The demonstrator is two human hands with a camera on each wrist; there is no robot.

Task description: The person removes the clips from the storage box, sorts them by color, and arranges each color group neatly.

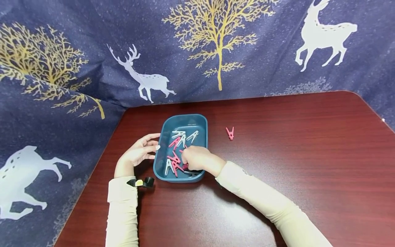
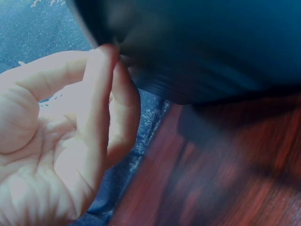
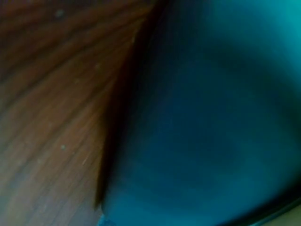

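Note:
A blue plastic basin [image 1: 159, 161] holds several small clothespins, some pink-red and some white. My left hand [image 1: 140, 151] is at the basin's left side. Its fingers reach toward the wall, and in the left wrist view the fingertips touch the basin's outer side [image 2: 211, 56]. My right hand [image 1: 197, 158] reaches down into the basin from the right, among the clothespins. Its fingertips are hidden, so whether it holds one does not show. Close by its fingers lie a red clothespin [image 1: 175, 157] and a white clothespin [image 1: 168, 166]. The right wrist view shows mostly the blurred basin wall [image 3: 197, 132].
A single pink clothespin [image 1: 230, 133] lies on the dark red wooden table [image 1: 293, 154], to the right of the basin. Behind the table hangs a blue cloth [image 1: 191, 61] with deer and trees. A black strap [image 1: 143, 182] is on the left wrist.

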